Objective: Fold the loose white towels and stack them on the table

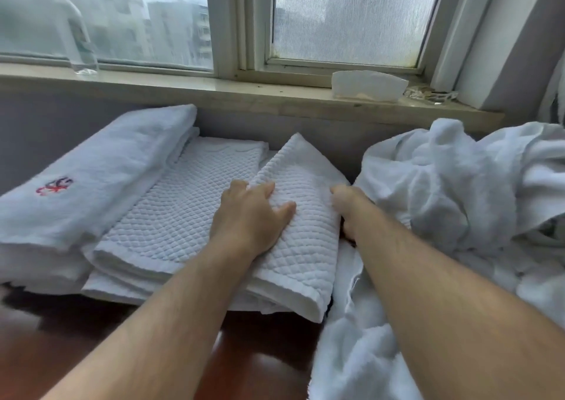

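A folded quilted white towel (302,222) lies tilted on top of another folded quilted towel (189,204) in the middle of the dark wooden table (91,323). My left hand (250,216) rests flat on its left part, fingers spread. My right hand (345,207) grips its right edge, fingers hidden under the cloth. To the left lies a stack of folded terry towels (91,179) with a red and blue emblem. A heap of loose white towels (458,191) fills the right side and hangs over the front edge.
A stone windowsill (214,93) runs behind the table, with a clear plastic bottle (76,29) at its left and a white tissue pack (367,84) at its right. A grey wall closes the right side. Bare wood shows at the front left.
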`<state>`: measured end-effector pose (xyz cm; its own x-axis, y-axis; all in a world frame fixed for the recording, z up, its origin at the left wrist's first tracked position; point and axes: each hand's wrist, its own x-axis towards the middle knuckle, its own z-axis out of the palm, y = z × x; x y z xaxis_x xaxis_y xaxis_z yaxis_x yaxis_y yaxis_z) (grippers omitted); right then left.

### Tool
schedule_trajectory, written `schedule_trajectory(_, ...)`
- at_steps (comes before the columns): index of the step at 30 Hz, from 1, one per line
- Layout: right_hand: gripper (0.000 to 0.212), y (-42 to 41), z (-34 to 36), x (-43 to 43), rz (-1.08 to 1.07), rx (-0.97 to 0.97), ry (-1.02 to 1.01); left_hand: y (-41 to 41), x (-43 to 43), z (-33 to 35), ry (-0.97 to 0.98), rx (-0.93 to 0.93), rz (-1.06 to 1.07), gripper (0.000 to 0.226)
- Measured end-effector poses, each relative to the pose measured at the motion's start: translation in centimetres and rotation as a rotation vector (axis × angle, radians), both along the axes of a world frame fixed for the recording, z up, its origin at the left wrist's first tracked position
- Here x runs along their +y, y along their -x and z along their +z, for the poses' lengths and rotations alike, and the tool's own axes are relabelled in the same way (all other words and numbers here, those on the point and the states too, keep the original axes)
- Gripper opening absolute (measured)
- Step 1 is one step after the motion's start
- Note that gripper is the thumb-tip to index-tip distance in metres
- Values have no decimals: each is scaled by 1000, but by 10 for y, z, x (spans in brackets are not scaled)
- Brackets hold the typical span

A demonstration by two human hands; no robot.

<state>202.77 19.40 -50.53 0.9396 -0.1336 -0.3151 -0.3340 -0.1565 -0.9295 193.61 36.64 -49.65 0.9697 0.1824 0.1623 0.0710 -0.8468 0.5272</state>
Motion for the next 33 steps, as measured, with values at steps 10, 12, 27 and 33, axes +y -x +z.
schedule_trajectory(10, 24, -47, 5, 32, -127, -306, 95, -2, 10, 4, -110, 79, 123, 68)
schedule_trajectory(12, 37, -53, -1, 32, -92, -196, 150, -7, 6, 2, -212, 104, 132, 67)
schedule_trajectory(27, 20, 102, 25, -79, 69, -277, 417, 55, -23, 0, -45, -584, -142, 18)
schedule_trajectory(33, 55, 243, -4, -132, 213, -94, 639, 134, -89, -28, 20, -9, -220, 53)
